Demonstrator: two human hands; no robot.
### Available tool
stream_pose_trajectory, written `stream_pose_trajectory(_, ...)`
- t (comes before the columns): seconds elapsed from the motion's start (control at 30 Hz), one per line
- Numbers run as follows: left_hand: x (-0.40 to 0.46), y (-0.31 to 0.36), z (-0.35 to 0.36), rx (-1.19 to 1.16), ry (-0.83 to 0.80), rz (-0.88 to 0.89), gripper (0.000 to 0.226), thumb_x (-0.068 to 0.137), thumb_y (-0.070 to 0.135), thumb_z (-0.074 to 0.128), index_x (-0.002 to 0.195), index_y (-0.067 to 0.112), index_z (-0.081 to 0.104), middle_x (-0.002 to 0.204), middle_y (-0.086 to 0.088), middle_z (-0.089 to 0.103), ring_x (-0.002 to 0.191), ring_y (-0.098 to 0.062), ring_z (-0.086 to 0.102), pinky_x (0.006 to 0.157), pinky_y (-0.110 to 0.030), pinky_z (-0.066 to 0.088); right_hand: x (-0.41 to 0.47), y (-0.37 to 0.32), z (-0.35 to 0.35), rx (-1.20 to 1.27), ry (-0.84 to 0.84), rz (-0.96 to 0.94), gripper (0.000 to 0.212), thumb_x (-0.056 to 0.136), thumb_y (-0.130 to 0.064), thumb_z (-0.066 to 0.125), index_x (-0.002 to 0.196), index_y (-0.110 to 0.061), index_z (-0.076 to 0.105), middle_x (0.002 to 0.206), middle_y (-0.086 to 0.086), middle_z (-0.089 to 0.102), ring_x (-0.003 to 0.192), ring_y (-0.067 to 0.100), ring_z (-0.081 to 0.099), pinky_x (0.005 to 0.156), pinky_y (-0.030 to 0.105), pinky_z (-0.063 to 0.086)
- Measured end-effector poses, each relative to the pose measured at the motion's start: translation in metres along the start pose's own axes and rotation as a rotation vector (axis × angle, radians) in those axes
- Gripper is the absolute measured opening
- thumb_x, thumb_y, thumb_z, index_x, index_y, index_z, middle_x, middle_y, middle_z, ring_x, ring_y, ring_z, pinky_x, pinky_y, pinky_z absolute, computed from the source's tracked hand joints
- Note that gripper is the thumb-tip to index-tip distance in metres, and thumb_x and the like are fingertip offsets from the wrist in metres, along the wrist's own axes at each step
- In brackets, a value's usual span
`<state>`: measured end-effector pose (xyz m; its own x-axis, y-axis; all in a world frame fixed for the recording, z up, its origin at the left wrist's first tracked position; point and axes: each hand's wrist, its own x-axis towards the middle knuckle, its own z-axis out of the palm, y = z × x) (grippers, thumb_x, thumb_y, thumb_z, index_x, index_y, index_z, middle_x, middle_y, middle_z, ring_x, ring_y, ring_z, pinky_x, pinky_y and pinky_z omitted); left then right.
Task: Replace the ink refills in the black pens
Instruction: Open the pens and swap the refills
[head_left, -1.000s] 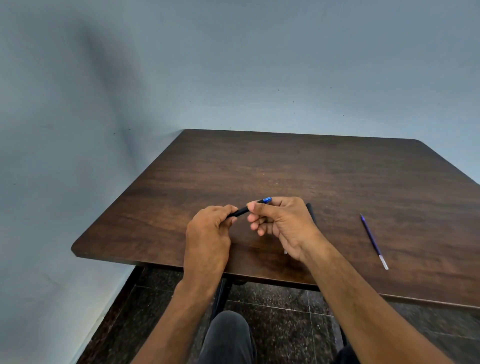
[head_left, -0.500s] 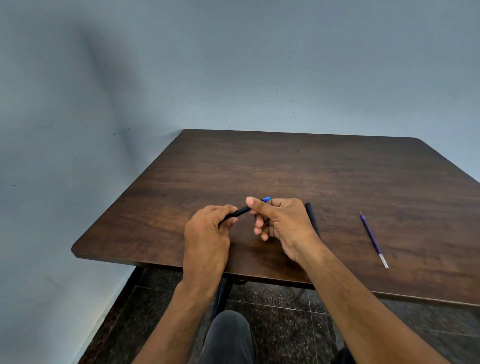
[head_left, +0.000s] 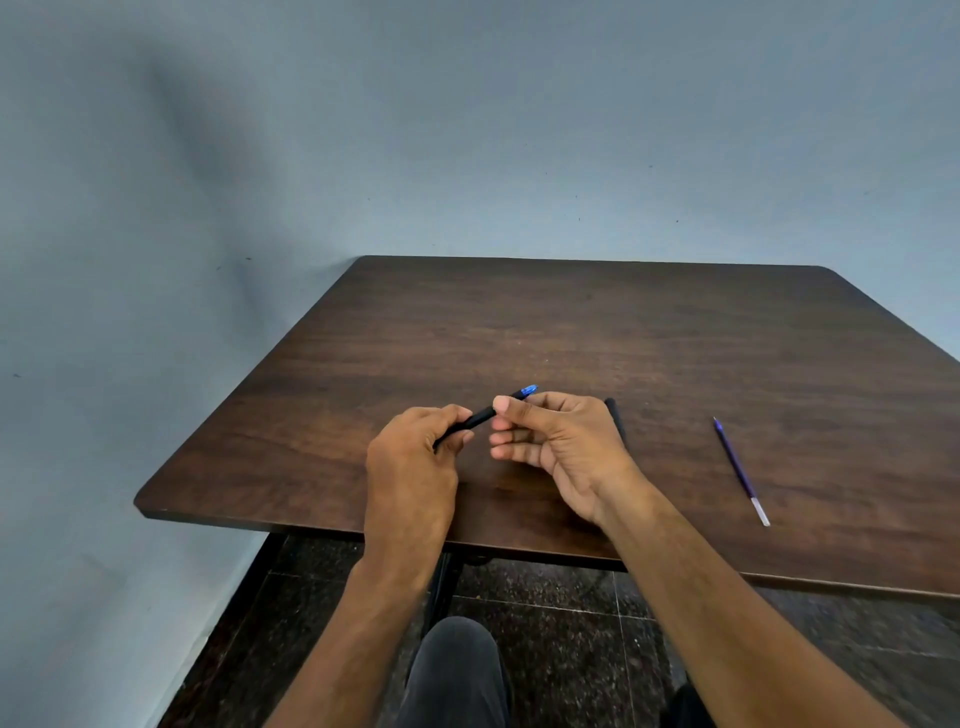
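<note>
Since the frame a second before, the right hand (head_left: 563, 449) had turned its palm a little more toward the camera, and more of the pen's blue end (head_left: 529, 390) showed past the thumb; the left hand (head_left: 413, 462) had hardly shifted. Both hands hovered over the near edge of the dark wooden table (head_left: 675, 338). The left hand was curled around the lower part of a black pen (head_left: 480, 418), most of that barrel hidden inside the fist. The right thumb and forefinger pinched the pen's upper part, with the other fingers curled loosely below. Whether the pen was in one piece or coming apart could not be made out. A second black pen (head_left: 617, 418) lay on the table just behind the right hand, its near part covered by that hand. A purple refill (head_left: 740, 470) with a pale tip lay well to the right, apart from both hands.
</note>
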<state>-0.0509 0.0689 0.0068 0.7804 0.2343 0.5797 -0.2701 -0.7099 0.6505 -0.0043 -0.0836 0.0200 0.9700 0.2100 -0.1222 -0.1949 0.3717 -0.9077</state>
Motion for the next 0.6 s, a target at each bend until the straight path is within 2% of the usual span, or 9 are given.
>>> stream_pose_trajectory(0.1,-0.0002,0.0006,-0.0006,0.007,-0.003,0.000,0.027,0.080,0.006,0.078,0.105,0.017,0.076,0.098,0.008,0.073,0.089,-0.001,0.065,0.084,-0.009,0.047,-0.0002,-0.0004,0.0021,-0.052,0.012,-0.008,0.035,0.071,-0.019,0.086,0.089,0.006,0.071,0.075,0.018,0.072,0.065,0.027,0.072,0.060,0.035,0.061)
stream_pose_trajectory(0.17,-0.0001,0.0004,-0.0013,0.000,-0.002,-0.005,0.027,0.080,0.006,0.078,0.104,0.016,0.076,0.098,0.007,0.073,0.089,-0.002,0.065,0.084,-0.009,0.047,-0.0011,-0.0011,0.0026,-0.065,0.002,-0.007,0.036,0.070,-0.019,0.088,0.092,0.005,0.072,0.078,0.018,0.073,0.066,0.028,0.073,0.061,0.035,0.061)
stream_pose_trajectory(0.27,0.0004,0.0005,-0.0020,-0.002,-0.002,-0.005,0.027,0.080,0.005,0.078,0.104,0.016,0.076,0.098,0.006,0.073,0.089,-0.003,0.065,0.085,-0.013,0.050,-0.0011,-0.0001,0.0018,0.023,-0.023,0.000,0.025,0.079,-0.002,0.081,0.102,0.003,0.074,0.084,0.019,0.074,0.071,0.031,0.074,0.064,0.039,0.062)
stream_pose_trajectory(0.33,0.0004,0.0010,-0.0019,-0.002,-0.006,0.001,0.027,0.080,0.005,0.078,0.104,0.016,0.076,0.097,0.007,0.073,0.089,-0.002,0.065,0.084,-0.011,0.049,-0.0005,0.0016,0.0015,0.065,-0.033,0.000,0.015,0.083,0.004,0.076,0.098,0.003,0.075,0.081,0.020,0.074,0.072,0.032,0.075,0.066,0.039,0.062)
stream_pose_trajectory(0.4,0.0001,0.0018,-0.0015,-0.004,-0.008,0.009,0.027,0.080,0.005,0.078,0.105,0.016,0.076,0.097,0.007,0.073,0.089,-0.001,0.065,0.084,-0.013,0.051,-0.0005,0.0025,0.0021,0.067,-0.022,-0.002,0.011,0.082,0.001,0.077,0.092,0.005,0.075,0.079,0.021,0.074,0.072,0.031,0.075,0.067,0.038,0.063)
stream_pose_trajectory(0.47,-0.0001,0.0021,-0.0006,-0.002,-0.007,0.022,0.026,0.080,0.006,0.078,0.105,0.016,0.076,0.097,0.006,0.073,0.089,-0.002,0.066,0.084,-0.016,0.052,-0.0009,0.0027,0.0038,0.050,-0.005,-0.004,0.017,0.078,-0.005,0.081,0.088,0.006,0.073,0.079,0.022,0.074,0.071,0.031,0.075,0.066,0.038,0.063)
stream_pose_trajectory(0.6,0.0000,0.0036,0.0002,-0.018,-0.006,0.021,0.027,0.081,0.005,0.078,0.105,0.016,0.076,0.096,0.007,0.072,0.087,-0.002,0.065,0.082,-0.009,0.049,-0.0023,0.0026,0.0080,0.016,0.029,-0.006,0.030,0.070,-0.018,0.087,0.081,0.003,0.069,0.075,0.020,0.072,0.069,0.035,0.075,0.065,0.039,0.064)
